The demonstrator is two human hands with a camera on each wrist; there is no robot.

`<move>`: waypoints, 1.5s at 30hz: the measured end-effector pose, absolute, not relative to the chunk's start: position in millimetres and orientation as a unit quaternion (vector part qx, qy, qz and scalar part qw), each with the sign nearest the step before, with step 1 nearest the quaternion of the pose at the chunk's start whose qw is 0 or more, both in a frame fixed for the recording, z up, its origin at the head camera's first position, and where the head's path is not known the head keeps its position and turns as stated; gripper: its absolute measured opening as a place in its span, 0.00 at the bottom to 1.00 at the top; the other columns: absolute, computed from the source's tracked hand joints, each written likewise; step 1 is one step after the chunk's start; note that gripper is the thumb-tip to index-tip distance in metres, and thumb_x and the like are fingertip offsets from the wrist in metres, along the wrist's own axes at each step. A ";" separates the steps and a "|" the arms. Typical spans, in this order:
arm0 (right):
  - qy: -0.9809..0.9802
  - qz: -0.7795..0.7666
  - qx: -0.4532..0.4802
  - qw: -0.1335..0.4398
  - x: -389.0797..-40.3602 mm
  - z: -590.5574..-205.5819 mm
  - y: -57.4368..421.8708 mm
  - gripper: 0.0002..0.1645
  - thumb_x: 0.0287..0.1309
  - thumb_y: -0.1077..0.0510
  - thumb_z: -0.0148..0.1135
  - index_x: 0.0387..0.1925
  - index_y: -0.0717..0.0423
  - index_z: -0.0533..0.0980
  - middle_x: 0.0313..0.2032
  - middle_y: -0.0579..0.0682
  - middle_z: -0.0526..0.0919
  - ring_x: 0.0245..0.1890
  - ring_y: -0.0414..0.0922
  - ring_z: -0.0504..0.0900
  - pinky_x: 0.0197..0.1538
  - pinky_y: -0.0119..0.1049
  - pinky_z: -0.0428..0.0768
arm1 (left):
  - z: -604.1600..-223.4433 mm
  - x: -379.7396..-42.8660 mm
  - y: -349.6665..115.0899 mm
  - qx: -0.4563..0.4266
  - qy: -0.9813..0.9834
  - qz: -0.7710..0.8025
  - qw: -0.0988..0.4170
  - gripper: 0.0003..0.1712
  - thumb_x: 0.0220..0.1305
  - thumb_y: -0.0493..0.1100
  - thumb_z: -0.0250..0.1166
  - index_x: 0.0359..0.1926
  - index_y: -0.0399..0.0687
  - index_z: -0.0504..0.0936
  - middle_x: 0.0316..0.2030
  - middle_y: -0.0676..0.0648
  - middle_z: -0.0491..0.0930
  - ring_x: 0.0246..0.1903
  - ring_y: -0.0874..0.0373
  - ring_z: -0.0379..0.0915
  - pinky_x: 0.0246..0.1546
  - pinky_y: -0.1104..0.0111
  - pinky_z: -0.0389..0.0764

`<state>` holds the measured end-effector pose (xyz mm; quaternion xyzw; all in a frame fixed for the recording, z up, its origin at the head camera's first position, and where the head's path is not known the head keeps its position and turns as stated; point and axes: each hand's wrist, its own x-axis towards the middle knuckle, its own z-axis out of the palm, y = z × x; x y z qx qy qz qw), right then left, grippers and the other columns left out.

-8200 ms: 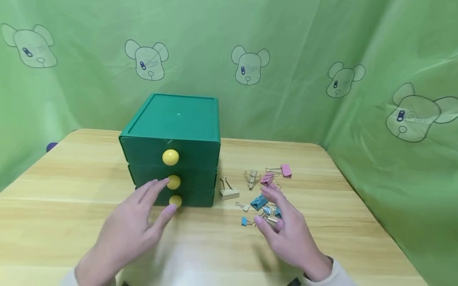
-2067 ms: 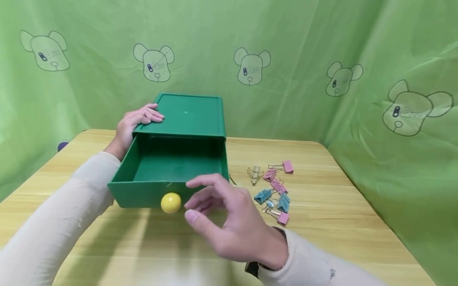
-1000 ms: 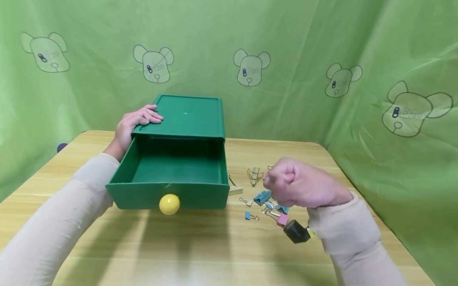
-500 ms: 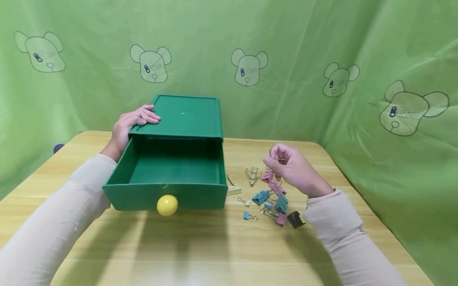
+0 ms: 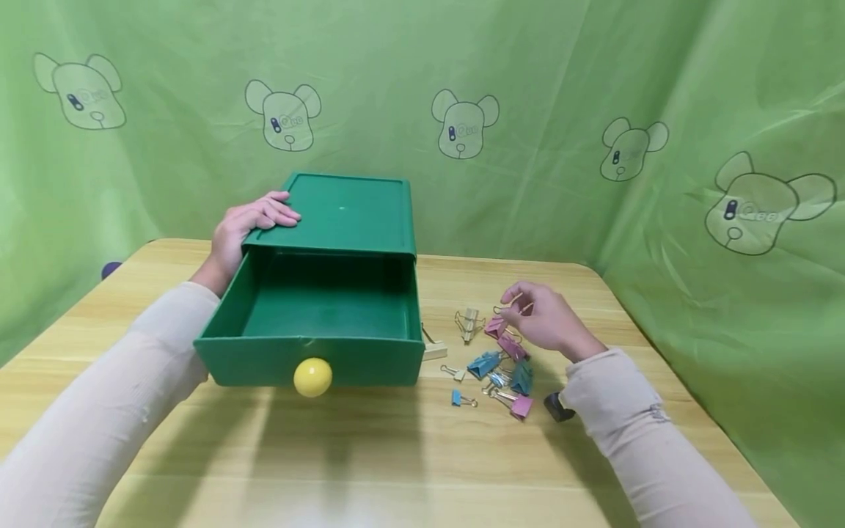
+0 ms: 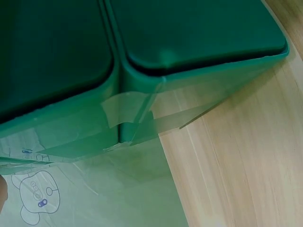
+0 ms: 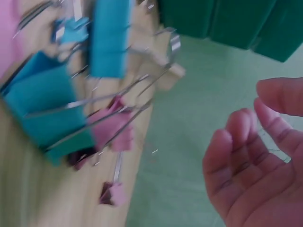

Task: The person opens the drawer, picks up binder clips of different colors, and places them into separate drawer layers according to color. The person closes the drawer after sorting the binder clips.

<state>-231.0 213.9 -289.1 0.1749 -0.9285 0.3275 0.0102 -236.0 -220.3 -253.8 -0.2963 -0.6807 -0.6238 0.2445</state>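
Observation:
A green drawer cabinet (image 5: 346, 213) stands on the table with its top drawer (image 5: 264, 363) pulled out by a yellow knob (image 5: 313, 377); the drawer's floor looks bare. My left hand (image 5: 247, 224) rests on the cabinet's upper left edge, fingers lying on the top; its thumb is hidden. To the right of the cabinet, my right hand (image 5: 541, 319) hovers over the far side of the clip pile, next to a pink binder clip (image 5: 496, 327). In the right wrist view its fingers (image 7: 239, 125) are loosely bent with nothing between them. Another pink binder clip (image 7: 112, 194) lies nearby.
Several other binder clips lie close together: blue ones (image 5: 484, 364), a gold one (image 5: 469, 325), a small cream one (image 5: 455, 373) and a small blue one (image 5: 457, 397). A larger cream clip (image 5: 434, 350) is partly hidden behind the drawer. Green curtain (image 5: 528, 147) surrounds the table.
Since the earliest frame, the top drawer has come out and my left hand has moved onto the cabinet. My right hand has left the knob for the clips, lowering slightly over the last half second.

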 end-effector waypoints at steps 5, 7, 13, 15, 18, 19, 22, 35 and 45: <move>-0.942 0.301 0.145 -0.038 -237.2 -299.0 224.2 0.14 0.62 0.60 0.61 0.47 0.65 0.74 0.35 0.55 0.79 0.34 0.49 0.77 0.33 0.38 0.78 | -251.8 -235.5 -219.8 -0.298 -0.681 -0.622 0.247 0.34 0.62 0.24 0.36 0.29 0.59 0.86 0.35 0.61 0.84 0.56 0.61 0.68 0.63 0.67 0.60; -0.944 0.294 0.137 -0.053 -239.6 -303.5 227.8 0.15 0.61 0.60 0.61 0.47 0.64 0.74 0.35 0.55 0.79 0.33 0.49 0.77 0.33 0.38 0.78 | -250.7 -235.4 -219.7 -0.295 -0.681 -0.623 0.247 0.34 0.62 0.25 0.37 0.29 0.59 0.86 0.35 0.61 0.85 0.56 0.60 0.68 0.63 0.67 0.60; -0.951 0.270 0.134 -0.068 -244.9 -319.1 237.9 0.16 0.57 0.61 0.63 0.45 0.65 0.74 0.33 0.56 0.80 0.31 0.50 0.78 0.33 0.41 0.78 | -250.3 -235.0 -219.3 -0.289 -0.683 -0.626 0.241 0.33 0.62 0.25 0.37 0.29 0.57 0.87 0.35 0.60 0.84 0.57 0.58 0.67 0.64 0.66 0.60; -0.953 0.262 0.133 -0.075 -246.1 -323.9 240.4 0.16 0.56 0.62 0.63 0.46 0.65 0.74 0.33 0.56 0.80 0.32 0.50 0.78 0.35 0.42 0.78 | -252.1 -234.2 -219.3 -0.288 -0.684 -0.626 0.239 0.34 0.62 0.25 0.37 0.30 0.57 0.87 0.35 0.61 0.84 0.57 0.59 0.67 0.63 0.66 0.60; -0.955 0.254 0.126 -0.085 -248.8 -327.6 242.0 0.17 0.54 0.61 0.65 0.46 0.63 0.75 0.34 0.56 0.81 0.35 0.51 0.78 0.38 0.44 0.78 | -251.9 -233.7 -219.5 -0.289 -0.683 -0.626 0.241 0.34 0.62 0.25 0.36 0.30 0.58 0.87 0.35 0.61 0.84 0.57 0.59 0.67 0.63 0.66 0.59; -0.955 0.254 0.122 -0.090 -249.9 -328.8 242.4 0.17 0.54 0.60 0.65 0.46 0.62 0.75 0.35 0.56 0.81 0.35 0.52 0.78 0.39 0.45 0.78 | -251.8 -233.7 -219.5 -0.289 -0.683 -0.626 0.240 0.34 0.62 0.25 0.36 0.30 0.57 0.87 0.35 0.61 0.84 0.57 0.59 0.67 0.64 0.66 0.59; -0.956 0.253 0.115 -0.098 -252.4 -331.6 243.3 0.19 0.54 0.58 0.67 0.46 0.61 0.76 0.37 0.56 0.81 0.38 0.54 0.79 0.42 0.48 0.78 | -251.2 -233.6 -219.0 -0.279 -0.686 -0.629 0.236 0.34 0.62 0.26 0.36 0.30 0.58 0.86 0.35 0.61 0.84 0.58 0.58 0.66 0.64 0.65 0.58; -0.958 0.224 0.126 -0.124 -253.2 -340.5 246.6 0.19 0.55 0.56 0.68 0.45 0.61 0.76 0.38 0.58 0.81 0.38 0.54 0.79 0.43 0.51 0.79 | -253.4 -229.4 -216.5 -0.255 -0.695 -0.639 0.211 0.35 0.62 0.26 0.36 0.29 0.61 0.87 0.36 0.61 0.84 0.60 0.57 0.63 0.66 0.63 0.56; -0.963 0.210 0.118 -0.117 -257.7 -345.2 246.7 0.20 0.52 0.59 0.68 0.46 0.63 0.75 0.35 0.56 0.80 0.34 0.50 0.77 0.37 0.45 0.78 | -252.0 -228.8 -216.9 -0.248 -0.686 -0.651 0.210 0.35 0.60 0.25 0.36 0.29 0.59 0.87 0.36 0.59 0.84 0.60 0.58 0.63 0.67 0.63 0.55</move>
